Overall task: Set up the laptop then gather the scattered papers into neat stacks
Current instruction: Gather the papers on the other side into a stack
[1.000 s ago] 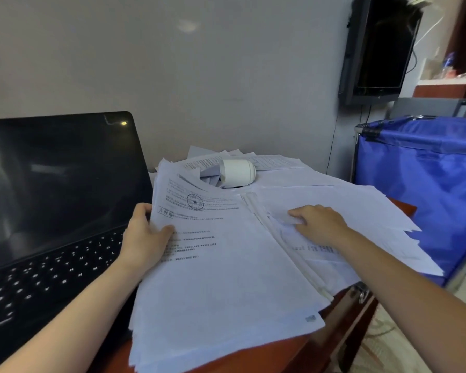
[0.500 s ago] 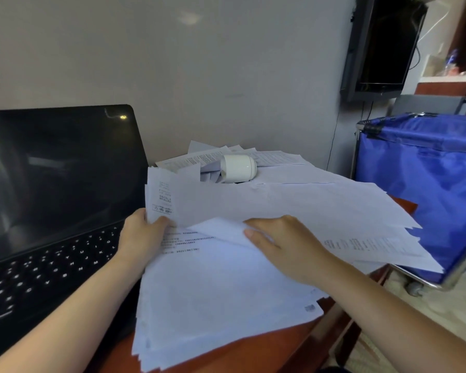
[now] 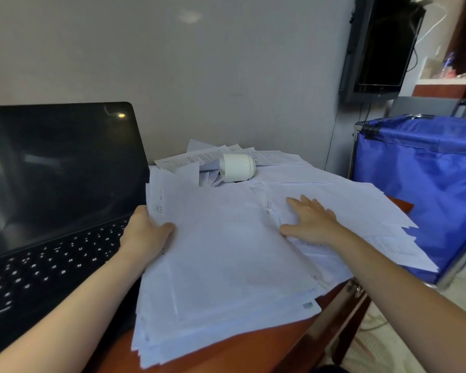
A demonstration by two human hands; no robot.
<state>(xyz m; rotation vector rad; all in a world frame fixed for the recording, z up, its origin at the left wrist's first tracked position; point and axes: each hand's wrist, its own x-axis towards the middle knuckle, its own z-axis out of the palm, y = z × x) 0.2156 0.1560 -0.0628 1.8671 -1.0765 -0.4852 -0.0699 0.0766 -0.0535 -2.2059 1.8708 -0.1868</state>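
A black laptop (image 3: 57,189) stands open at the left, its screen dark. Beside it a thick stack of white papers (image 3: 226,270) lies on the red-brown table (image 3: 226,351), blank side up. My left hand (image 3: 145,235) grips the stack's left edge, thumb on top. More loose papers (image 3: 361,211) spread to the right, over the table's edge. My right hand (image 3: 312,222) lies flat on those sheets with its fingers spread.
A white jar (image 3: 237,167) lies on its side on printed sheets near the wall. A blue fabric cart (image 3: 425,189) stands close on the right. A dark monitor (image 3: 382,44) hangs on the wall above it.
My right hand carried a sheet over from the right pile onto the left stack, covering the printed page, then went back to the right pile. My left hand kept its hold.
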